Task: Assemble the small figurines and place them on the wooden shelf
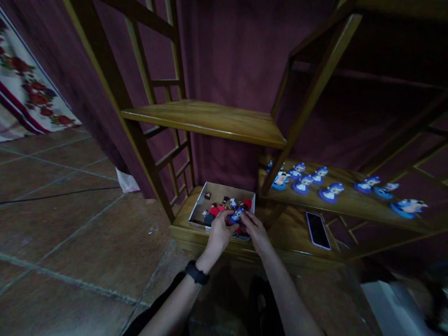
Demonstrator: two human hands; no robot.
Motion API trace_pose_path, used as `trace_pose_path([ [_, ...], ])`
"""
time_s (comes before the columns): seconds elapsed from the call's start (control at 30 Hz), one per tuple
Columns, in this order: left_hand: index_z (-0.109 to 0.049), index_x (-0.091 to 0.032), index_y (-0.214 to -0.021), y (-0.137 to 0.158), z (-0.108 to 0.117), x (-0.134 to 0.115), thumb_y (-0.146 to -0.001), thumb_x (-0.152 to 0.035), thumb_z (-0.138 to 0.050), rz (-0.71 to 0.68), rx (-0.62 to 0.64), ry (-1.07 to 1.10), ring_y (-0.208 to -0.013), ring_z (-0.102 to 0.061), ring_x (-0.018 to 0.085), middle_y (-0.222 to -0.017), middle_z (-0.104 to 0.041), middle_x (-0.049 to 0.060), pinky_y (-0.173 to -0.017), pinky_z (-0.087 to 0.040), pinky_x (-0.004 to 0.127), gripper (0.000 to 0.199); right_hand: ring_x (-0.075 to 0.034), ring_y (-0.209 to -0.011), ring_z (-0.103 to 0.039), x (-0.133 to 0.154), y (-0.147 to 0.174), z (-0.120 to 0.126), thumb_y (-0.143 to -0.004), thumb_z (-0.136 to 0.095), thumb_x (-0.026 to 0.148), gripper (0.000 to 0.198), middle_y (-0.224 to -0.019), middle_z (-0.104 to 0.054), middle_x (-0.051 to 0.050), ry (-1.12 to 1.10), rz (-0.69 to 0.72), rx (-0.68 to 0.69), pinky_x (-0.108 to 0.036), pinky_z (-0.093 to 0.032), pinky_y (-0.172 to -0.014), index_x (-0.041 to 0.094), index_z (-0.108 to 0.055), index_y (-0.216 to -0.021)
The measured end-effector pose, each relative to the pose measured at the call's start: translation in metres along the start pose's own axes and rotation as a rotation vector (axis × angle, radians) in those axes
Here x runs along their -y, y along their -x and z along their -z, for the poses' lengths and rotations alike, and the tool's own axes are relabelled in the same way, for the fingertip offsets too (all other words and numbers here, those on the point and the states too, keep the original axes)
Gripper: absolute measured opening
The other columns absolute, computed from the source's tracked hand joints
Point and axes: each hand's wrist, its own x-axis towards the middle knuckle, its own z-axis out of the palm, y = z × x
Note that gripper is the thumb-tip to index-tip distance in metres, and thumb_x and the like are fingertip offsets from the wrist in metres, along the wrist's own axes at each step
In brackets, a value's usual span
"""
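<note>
A dark maroon curtain (227, 56) hangs behind a wooden shelving unit (203, 120) with latticework sides (166, 83). Pale joints (84, 285) divide the brown tiled floor (70, 219), where a thin black cable (101, 189) runs at left. Beyond, a red-flowered white cloth (38, 98) shows. The light is dim.

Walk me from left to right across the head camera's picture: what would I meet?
Floral cloth, dark wristband, left hand, purple figurine between the hands, right hand, phone with a dark screen, blue-based figurine at the far right of the shelf.
</note>
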Motion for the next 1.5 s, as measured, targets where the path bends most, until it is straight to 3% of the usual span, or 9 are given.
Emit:
trace_pose_path([
  [0.17, -0.066, -0.023, -0.086, 0.008, -0.003, -0.014, -0.05, 0.005, -0.064, -0.112, -0.03, -0.071, -0.087, -0.053, 0.02, -0.091, -0.056, 0.003, -0.085, -0.04, 0.031, 0.045, -0.022, -0.091, -0.061, 0.0, -0.001, -0.001, -0.069, -0.06, 0.05, 0.039, -0.098, -0.067, -0.003, 0.042, 0.013, -0.006, -0.031, -0.048, -0.075, 0.022, -0.065, -0.096],
  [0.3, -0.066, -0.024, -0.089, 0.011, -0.005, -0.017, -0.052, 0.005, -0.062, -0.157, -0.004, -0.114, -0.089, -0.052, 0.02, -0.094, -0.056, 0.004, -0.084, -0.04, 0.03, 0.047, -0.022, -0.089, -0.062, 0.003, -0.002, -0.002, -0.067, -0.063, 0.049, 0.039, -0.096, -0.068, -0.004, -0.044, -0.023, 0.002, -0.032, -0.048, -0.075, 0.021, -0.066, -0.094],
  [0.43, -0.065, -0.023, -0.095, 0.007, -0.003, -0.009, -0.054, 0.0, -0.065, -0.097, 0.016, -0.131, -0.076, -0.055, 0.017, -0.093, -0.057, 0.004, -0.075, -0.043, 0.029, 0.048, -0.023, -0.095, -0.061, 0.005, -0.003, 0.0, -0.063, -0.068, 0.045, 0.041, -0.099, -0.068, -0.005, -0.169, -0.062, 0.036, -0.036, -0.047, -0.082, 0.021, -0.066, -0.096],
  [0.6, -0.067, -0.021, -0.09, 0.002, 0.0, 0.001, -0.051, 0.0, -0.066, -0.062, -0.013, -0.083, -0.074, -0.056, 0.015, -0.092, -0.059, 0.004, -0.074, -0.043, 0.028, 0.044, -0.024, -0.099, -0.06, 0.004, -0.003, 0.001, -0.063, -0.068, 0.043, 0.041, -0.101, -0.067, -0.005, -0.172, -0.076, 0.057, -0.037, -0.046, -0.085, 0.021, -0.066, -0.098],
  [0.83, -0.065, -0.015, -0.087, -0.001, -0.001, -0.004, -0.053, -0.01, -0.072, 0.123, 0.001, 0.149, -0.063, -0.054, 0.013, -0.07, -0.063, 0.001, -0.066, -0.043, 0.026, 0.035, -0.024, -0.097, -0.059, 0.002, -0.005, 0.002, -0.062, -0.069, 0.04, 0.038, -0.099, -0.067, -0.004, -0.113, -0.103, -0.016, -0.035, -0.048, -0.079, 0.022, -0.066, -0.096],
  [1.17, -0.066, -0.012, -0.087, 0.003, 0.002, -0.008, -0.048, -0.016, -0.077, 0.327, 0.04, 0.363, -0.064, -0.056, 0.012, -0.073, -0.066, 0.004, -0.065, -0.041, 0.025, 0.041, -0.018, -0.076, -0.061, -0.001, -0.008, 0.0, -0.061, -0.069, 0.042, 0.032, -0.087, -0.069, -0.001, -0.011, -0.012, -0.005, -0.029, -0.048, -0.07, 0.021, -0.068, -0.086],
  [1.5, -0.069, -0.012, -0.084, 0.002, 0.001, -0.014, -0.049, -0.014, -0.076, 0.359, 0.1, 0.347, -0.064, -0.057, 0.011, -0.073, -0.067, 0.004, -0.065, -0.042, 0.023, 0.036, -0.017, -0.074, -0.057, -0.004, -0.013, 0.001, -0.062, -0.069, 0.037, 0.025, -0.078, -0.066, 0.0, 0.13, 0.091, -0.023, -0.028, -0.045, -0.07, 0.02, -0.066, -0.08],
])
